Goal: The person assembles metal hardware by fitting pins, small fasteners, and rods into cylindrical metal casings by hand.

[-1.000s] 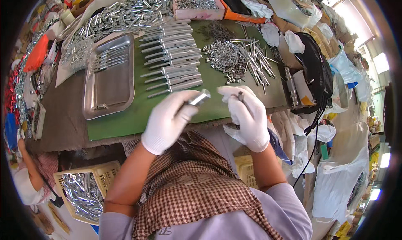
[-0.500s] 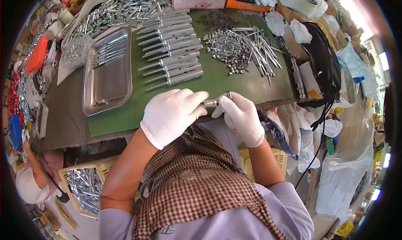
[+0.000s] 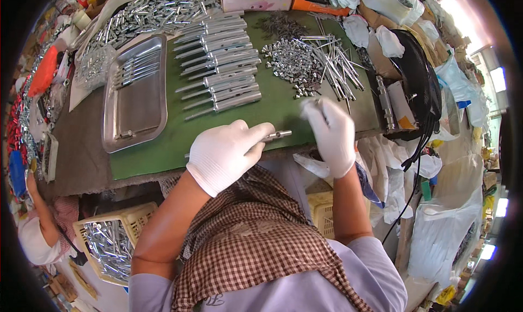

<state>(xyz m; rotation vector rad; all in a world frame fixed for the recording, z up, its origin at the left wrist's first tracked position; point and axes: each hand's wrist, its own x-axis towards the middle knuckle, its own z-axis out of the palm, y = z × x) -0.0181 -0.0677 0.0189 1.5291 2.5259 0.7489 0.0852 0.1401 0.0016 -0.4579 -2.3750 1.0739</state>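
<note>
My left hand [image 3: 229, 154], in a white glove, is closed around a slim silver metal tube [image 3: 280, 135] whose holed end sticks out past the fingertips. My right hand [image 3: 331, 135], gloved too, is raised apart from the tube, just nearer than a heap of small silver fittings [image 3: 289, 59]. Its fingertips are smeared by motion, so what they hold, if anything, cannot be made out. Thin metal rods [image 3: 338, 67] lie beside that heap. Beyond my left hand, several metal tubes with thin shafts [image 3: 237, 97] lie in a row on the green mat [image 3: 147, 162].
A steel tray [image 3: 133, 116] with several thin-shafted pieces lies left. Behind are loose metal tubes [image 3: 158, 12], small dark parts [image 3: 278, 26] and a pink box [image 3: 256, 4]. A black bag [image 3: 417, 67] sits right. Below left stands a yellow crate [image 3: 141, 219]; another person's arm [image 3: 43, 208] shows beyond it.
My right hand has left the tube and moved up and right toward the fittings. My left hand still holds the tube, with its holed end now exposed.
</note>
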